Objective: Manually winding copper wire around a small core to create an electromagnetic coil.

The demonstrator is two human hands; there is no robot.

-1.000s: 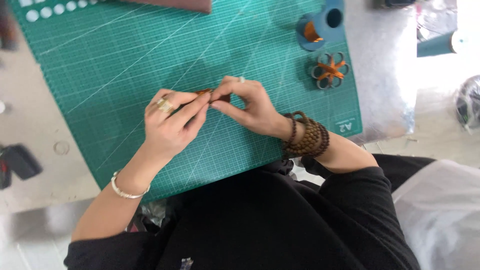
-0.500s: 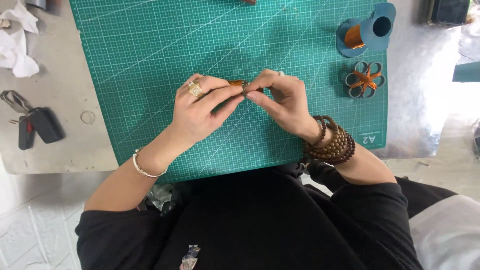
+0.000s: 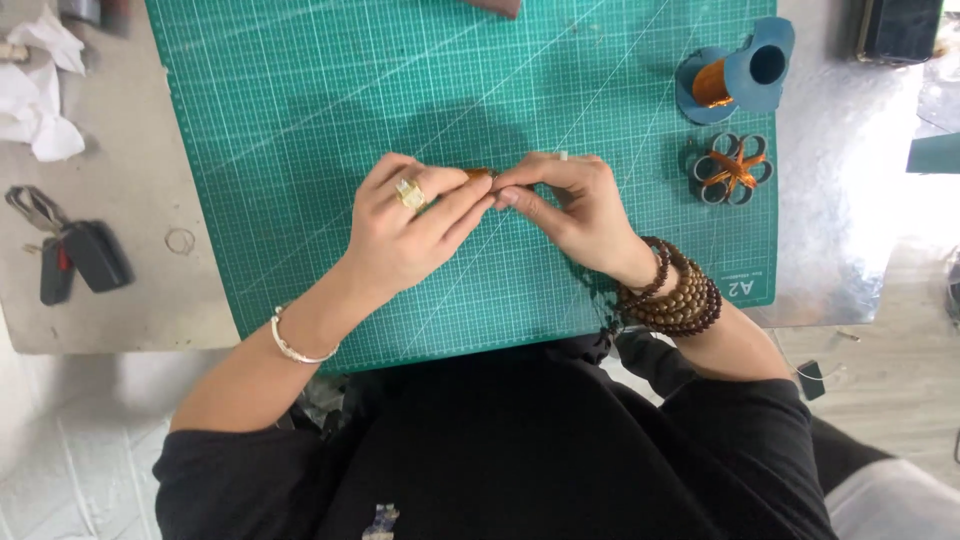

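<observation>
black sleeves, gold ring on left hand (image 3: 405, 225), silver bangle, brown bead bracelets on right hand (image 3: 580, 205)

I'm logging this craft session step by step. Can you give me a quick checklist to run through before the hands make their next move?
1. Small orange-brown piece pinched between both hands: ok.
2. Left hand and right hand meet over the green cutting mat: ok.
3. Exact shape of the piece: cannot tell, fingers hide it.
4. Wire spool within reach on the mat: ok.
5. Finished looped flower lies apart from the hands: ok.
</observation>
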